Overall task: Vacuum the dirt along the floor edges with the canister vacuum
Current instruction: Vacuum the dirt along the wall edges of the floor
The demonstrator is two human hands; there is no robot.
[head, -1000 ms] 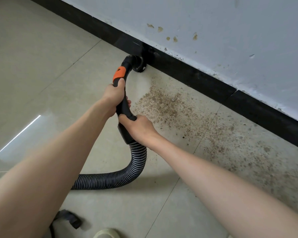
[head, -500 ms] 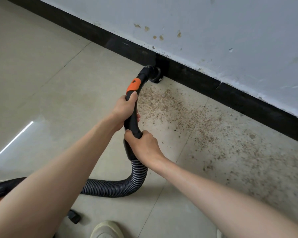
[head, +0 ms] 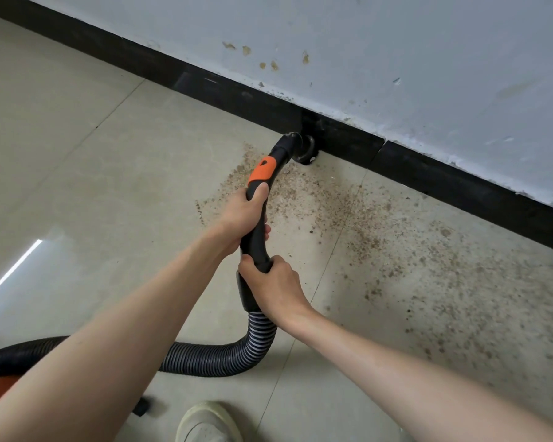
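My left hand (head: 241, 215) grips the black vacuum handle (head: 256, 240) just below its orange band (head: 262, 170). My right hand (head: 275, 288) grips the same handle lower down, near the ribbed hose (head: 224, 358). The round black nozzle (head: 300, 148) touches the floor right at the black skirting board (head: 444, 177). Brown dirt (head: 348, 218) is scattered over the tiles below and to the right of the nozzle, along the wall. The canister body (head: 0, 374), black and orange, shows at the lower left, mostly hidden by my left arm.
A grey-blue wall (head: 396, 59) with chipped paint runs diagonally from upper left to right. Beige floor tiles (head: 77, 154) spread to the left. A pale shoe (head: 205, 422) stands at the bottom centre, with a small black part (head: 141, 409) beside it.
The nozzle has slid rightwards along the skirting board, over the near edge of the dirt patch. Both hands kept their grip. The canister has come into view at the lower left.
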